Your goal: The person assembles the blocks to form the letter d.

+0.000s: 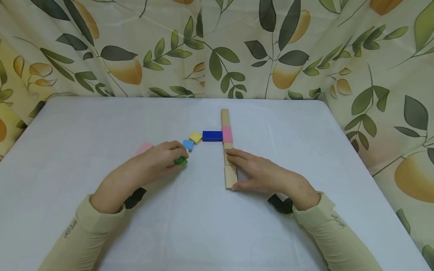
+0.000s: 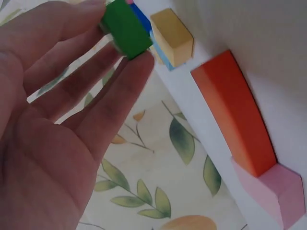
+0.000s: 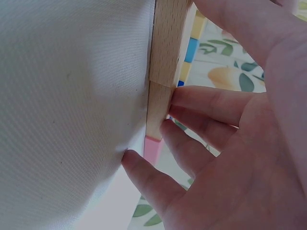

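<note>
A small green block (image 2: 128, 31) is pinched between the thumb and fingers of my left hand (image 1: 157, 158), above the table. Close by lie a light blue block (image 1: 188, 145) and a yellow block (image 1: 195, 138), leading diagonally to a dark blue block (image 1: 212, 136). That one meets a pink block (image 1: 227, 134) in a straight row of plain wooden blocks (image 3: 165, 43). My right hand (image 1: 262, 173) rests on the near part of this row, fingers extended and spread along it. In the left wrist view, another yellow block (image 2: 173, 36) stands below the green one.
Left of the light blue block, an orange-red block (image 2: 235, 115) and a light pink block (image 2: 276, 191) touch end to end, mostly covered by my left hand in the head view. A white cloth covers the table (image 1: 190, 226); a leaf-patterned curtain (image 1: 162, 30) hangs behind.
</note>
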Demonstrator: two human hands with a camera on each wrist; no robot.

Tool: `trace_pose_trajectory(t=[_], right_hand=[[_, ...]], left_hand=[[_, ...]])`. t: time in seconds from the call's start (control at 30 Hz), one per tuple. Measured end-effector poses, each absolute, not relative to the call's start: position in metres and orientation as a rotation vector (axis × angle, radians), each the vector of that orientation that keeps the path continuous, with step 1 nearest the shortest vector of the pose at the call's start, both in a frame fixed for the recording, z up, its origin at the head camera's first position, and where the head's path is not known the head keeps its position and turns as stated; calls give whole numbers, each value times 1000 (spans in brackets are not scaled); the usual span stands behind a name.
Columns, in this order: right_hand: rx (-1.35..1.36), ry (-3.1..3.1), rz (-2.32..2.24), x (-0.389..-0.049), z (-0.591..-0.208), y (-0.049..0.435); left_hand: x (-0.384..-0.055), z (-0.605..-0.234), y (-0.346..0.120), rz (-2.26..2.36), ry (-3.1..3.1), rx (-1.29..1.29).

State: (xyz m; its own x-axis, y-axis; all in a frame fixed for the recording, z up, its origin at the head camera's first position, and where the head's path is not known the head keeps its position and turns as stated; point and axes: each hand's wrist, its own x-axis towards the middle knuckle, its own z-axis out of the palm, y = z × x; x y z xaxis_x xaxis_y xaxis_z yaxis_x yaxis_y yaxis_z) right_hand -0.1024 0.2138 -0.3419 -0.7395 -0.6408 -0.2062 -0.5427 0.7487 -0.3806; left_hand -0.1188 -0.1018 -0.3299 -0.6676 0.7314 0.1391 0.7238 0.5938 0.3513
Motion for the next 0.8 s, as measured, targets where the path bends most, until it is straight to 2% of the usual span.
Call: trace_pose_trajectory(t=[0.27, 0.57, 0.8], right_hand=[[-923, 2629, -425, -103, -339, 211], [-883, 2624, -421, -104, -341, 212], [-901, 2632, -418, -104, -342, 212]], left_hand=[[-116, -327, -94, 465, 2664, 1085], [-112, -333, -85, 366, 2619, 1108], [-106, -330, -87, 382, 2638, 1032]])
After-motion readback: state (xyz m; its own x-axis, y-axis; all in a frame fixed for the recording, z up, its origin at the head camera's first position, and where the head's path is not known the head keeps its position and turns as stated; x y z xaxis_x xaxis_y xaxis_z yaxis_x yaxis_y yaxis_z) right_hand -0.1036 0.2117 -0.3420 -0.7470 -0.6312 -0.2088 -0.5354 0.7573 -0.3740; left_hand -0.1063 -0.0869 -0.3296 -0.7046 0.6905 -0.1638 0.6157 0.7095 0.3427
